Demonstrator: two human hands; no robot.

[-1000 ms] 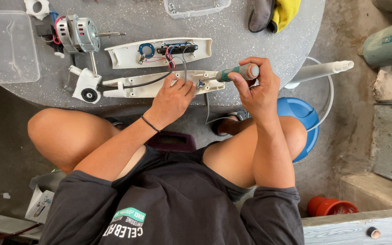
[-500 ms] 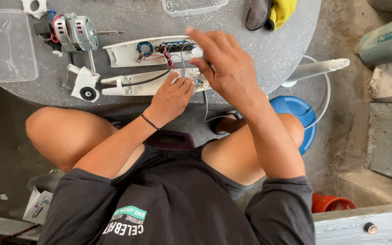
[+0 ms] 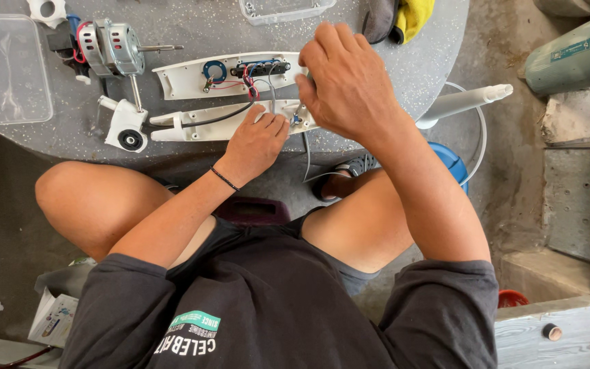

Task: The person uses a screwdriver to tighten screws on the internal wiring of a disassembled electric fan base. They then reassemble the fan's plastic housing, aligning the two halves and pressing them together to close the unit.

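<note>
Two long white plastic housing halves lie on the grey round table [image 3: 411,75]. The upper half [image 3: 186,78] carries a black switch block with red and blue wires. My left hand [image 3: 254,142] presses down on the lower half [image 3: 192,123], fingers curled on its edge. My right hand [image 3: 343,82] hovers palm down over the right ends of both halves and covers them. Whatever is under its fingers is hidden, and no screwdriver shows.
A small electric motor [image 3: 114,48] and a white bracket [image 3: 128,130] lie left of the housings. A clear plastic box [image 3: 5,68] sits far left, a clear lid [image 3: 285,8] and a yellow-grey cloth [image 3: 404,17] at the back. White tube [image 3: 466,102], blue base [image 3: 448,160] to the right.
My right hand, which held a green-handled screwdriver at the table's edge, has moved up and left over the housings; the screwdriver is no longer visible. The left hand has stayed put.
</note>
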